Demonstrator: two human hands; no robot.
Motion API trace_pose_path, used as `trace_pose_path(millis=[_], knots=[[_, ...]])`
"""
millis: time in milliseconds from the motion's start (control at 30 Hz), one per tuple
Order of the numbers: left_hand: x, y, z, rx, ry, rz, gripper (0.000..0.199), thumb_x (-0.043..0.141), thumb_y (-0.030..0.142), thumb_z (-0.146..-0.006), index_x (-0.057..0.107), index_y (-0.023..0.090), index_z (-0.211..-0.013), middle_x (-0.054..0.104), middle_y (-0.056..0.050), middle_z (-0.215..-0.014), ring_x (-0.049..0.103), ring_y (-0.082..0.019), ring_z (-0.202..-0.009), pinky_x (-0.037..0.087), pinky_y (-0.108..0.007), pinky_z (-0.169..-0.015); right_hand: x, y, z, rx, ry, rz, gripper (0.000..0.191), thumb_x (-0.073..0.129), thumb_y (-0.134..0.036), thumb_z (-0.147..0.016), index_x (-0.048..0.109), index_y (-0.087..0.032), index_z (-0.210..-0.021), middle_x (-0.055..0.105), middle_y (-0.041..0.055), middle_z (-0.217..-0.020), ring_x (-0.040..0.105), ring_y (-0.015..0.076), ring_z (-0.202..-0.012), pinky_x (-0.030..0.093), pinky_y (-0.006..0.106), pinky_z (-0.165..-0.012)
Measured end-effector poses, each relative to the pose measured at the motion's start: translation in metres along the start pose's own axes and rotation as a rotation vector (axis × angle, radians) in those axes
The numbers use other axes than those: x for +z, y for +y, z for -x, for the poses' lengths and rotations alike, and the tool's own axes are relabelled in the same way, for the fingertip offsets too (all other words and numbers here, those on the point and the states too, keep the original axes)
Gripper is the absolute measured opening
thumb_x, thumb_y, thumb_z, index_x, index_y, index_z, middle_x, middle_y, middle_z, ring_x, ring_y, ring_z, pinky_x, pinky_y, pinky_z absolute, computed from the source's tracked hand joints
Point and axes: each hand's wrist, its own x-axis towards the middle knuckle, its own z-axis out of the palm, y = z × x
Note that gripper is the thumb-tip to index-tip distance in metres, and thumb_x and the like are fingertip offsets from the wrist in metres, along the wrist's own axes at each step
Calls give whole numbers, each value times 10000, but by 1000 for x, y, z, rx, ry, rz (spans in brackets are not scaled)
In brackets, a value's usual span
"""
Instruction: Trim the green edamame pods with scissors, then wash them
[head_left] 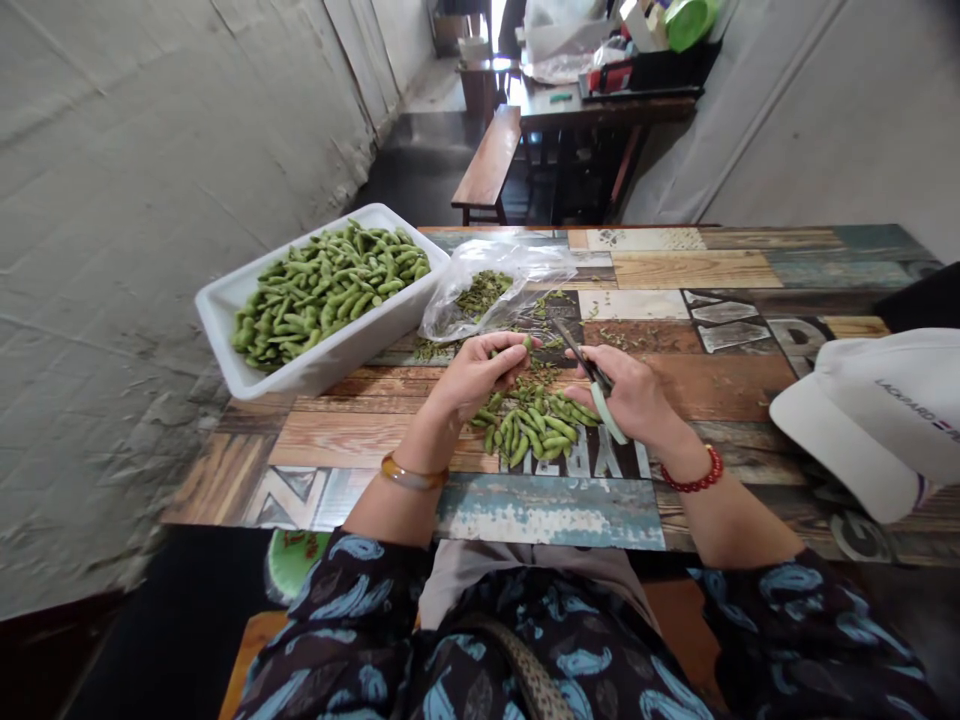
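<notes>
Between the thumb and fingers of my left hand (pixel 484 370) is a green pod (pixel 528 343). My right hand (pixel 626 388) is wrapped round scissors (pixel 606 410) with pale green handles, their blades pointing up and left towards the pod. Below both hands lies a small pile of green pods (pixel 532 430) on the patterned table. Trimmed bits (pixel 544 375) are scattered between the hands. A white tub (pixel 337 365) heaped with green pods (pixel 330 290) stands at the left. Beside it, a clear plastic bag (pixel 442 310) holds more green scraps (pixel 484 292).
A white cap (pixel 870 410) and a dark object lie at the table's right edge. A rough wall (pixel 150 200) runs along the left. Beyond the table (pixel 697 385) are a wooden bench (pixel 489 160) and another table (pixel 607 108) bearing bags and boxes.
</notes>
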Motion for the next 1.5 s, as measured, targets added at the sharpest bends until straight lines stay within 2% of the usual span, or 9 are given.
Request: trace_pose_path(millis=[100, 233, 333, 567, 767, 933, 1067, 1267, 1500], knots=[[1, 0, -1, -13, -10, 84, 357, 781, 458, -737, 720, 130, -862, 590, -13, -711, 428, -37, -494, 201, -166, -401, 2, 2, 2, -28, 5, 22, 453, 646, -510, -885, 605, -187, -1201, 695, 119, -971, 666, 286, -895, 562, 445, -816], [2, -2, -2, 3, -12, 151, 327, 823, 402, -701, 675, 132, -813, 591, -7, -726, 457, -37, -520, 245, -145, -414, 3, 2, 3, -57, -15, 52, 459, 668, -475, -875, 586, -202, -1234, 679, 123, -1001, 644, 309, -928, 552, 478, -834], [2, -4, -3, 13, 34, 195, 335, 854, 360, -661, 643, 145, -809, 585, 7, -699, 472, -43, -531, 279, -141, -431, 2, 1, 2, -86, -23, 45, 485, 688, -471, -860, 577, -206, -1252, 672, 122, -1021, 637, 314, -950, 544, 492, -863], [6, -9, -4, 26, 108, 215, 380, 871, 335, -625, 567, 171, -785, 511, 56, -588, 423, -42, -471, 246, -153, -423, 3, -1, 2, -108, -70, 25, 501, 724, -448, -838, 575, -209, -1251, 662, 121, -1038, 628, 311, -958, 544, 489, -857], [17, -17, -3, 62, 35, 164, 319, 852, 303, -660, 594, 158, -781, 525, 50, -663, 404, -35, -510, 288, -166, -467, 5, -4, 2, -121, -91, 17, 502, 706, -482, -847, 573, -182, -1228, 666, 124, -1019, 622, 298, -921, 543, 466, -821], [21, -19, -2, 87, 32, 131, 295, 849, 331, -670, 646, 160, -800, 587, 26, -731, 439, -54, -572, 338, -187, -541, 6, -6, 2, -112, -81, 16, 477, 670, -508, -866, 575, -202, -1220, 678, 114, -1010, 636, 298, -916, 537, 467, -841], [15, -15, -2, 98, 13, -18, 269, 790, 397, -738, 702, 150, -800, 607, 1, -721, 473, -87, -626, 357, -212, -594, 6, -4, 3, -100, -43, 26, 468, 675, -495, -865, 581, -190, -1206, 677, 122, -1007, 639, 304, -935, 543, 460, -840], [12, -11, -3, 256, -17, -339, 242, 703, 371, -811, 691, 136, -755, 659, -38, -793, 559, -153, -779, 423, -271, -769, 5, -3, 2, -115, -51, 4, 513, 700, -503, -847, 571, -190, -1233, 675, 121, -1022, 638, 298, -927, 544, 456, -829], [16, -11, -1, 324, -25, -477, 198, 589, 293, -854, 667, 131, -772, 624, -36, -777, 541, -152, -768, 414, -280, -758, 4, -3, 4, -138, -94, -13, 467, 693, -496, -854, 581, -194, -1191, 676, 114, -981, 643, 298, -907, 550, 447, -803]])
